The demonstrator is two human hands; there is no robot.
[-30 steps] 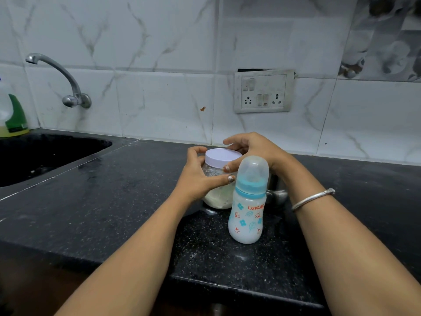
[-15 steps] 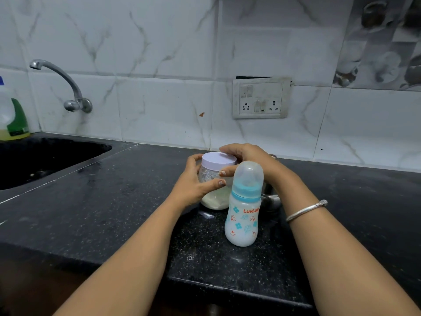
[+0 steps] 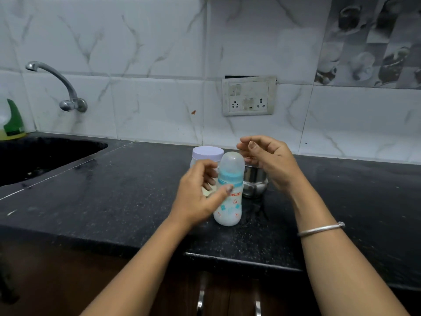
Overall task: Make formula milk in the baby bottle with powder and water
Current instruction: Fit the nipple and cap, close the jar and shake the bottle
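Left hand (image 3: 196, 197) half-curled, holding nothing, thumb tip at baby bottle (image 3: 229, 190) side; contact unclear. Right hand (image 3: 268, 160) open, loosely cupped, empty, above and behind-right of bottle. Bottle upright on black counter (image 3: 114, 201), cap on, looks empty. Powder jar (image 3: 206, 160) just behind-left of bottle, lid on. Steel pot (image 3: 254, 181) just behind-right of bottle; contents hidden. Judgement: nothing opened yet; uncapping, scooping, pouring, shaking all remain.

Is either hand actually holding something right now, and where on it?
Nothing is clearly held. The left hand is open beside the white baby bottle with the blue collar, thumb near its waist. The right hand hovers open and empty.
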